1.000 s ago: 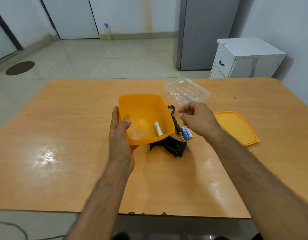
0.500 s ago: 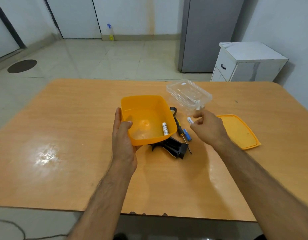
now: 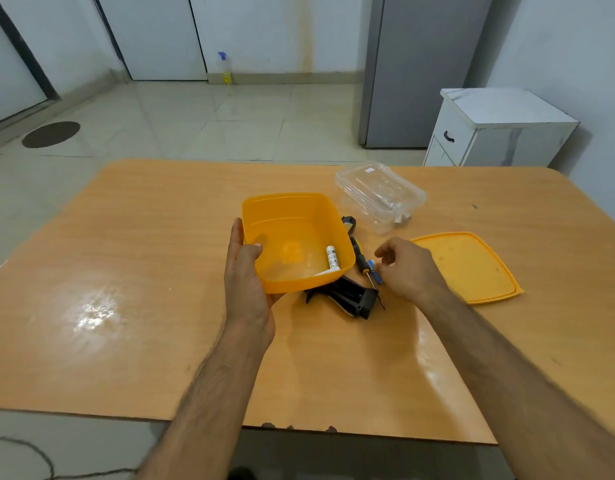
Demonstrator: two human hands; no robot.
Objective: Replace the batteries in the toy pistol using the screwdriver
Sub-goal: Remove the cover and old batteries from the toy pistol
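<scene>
My left hand (image 3: 245,271) grips the left rim of an orange tub (image 3: 282,216) and holds it tilted above the table. A white battery (image 3: 332,258) lies inside the tub near its right wall. The black toy pistol (image 3: 353,297) lies on the table, partly hidden under the tub. Just right of the tub lie a screwdriver (image 3: 360,259) with a black and yellow handle and a blue battery (image 3: 374,271). My right hand (image 3: 408,268) hovers low with curled fingers, their tips at the blue battery. Whether they pinch it is hidden.
A clear plastic box (image 3: 378,192) with small pale parts inside stands behind the tub. The orange lid (image 3: 468,268) lies flat to the right of my right hand. The wooden table (image 3: 143,271) carries nothing else. A white cabinet (image 3: 500,129) stands beyond the far right corner.
My right hand rose with a small battery pinched in its fingertips, then dropped back to the table beside the remaining blue battery. One of two blue batteries has left the table. The left hand keeps holding the tub.
</scene>
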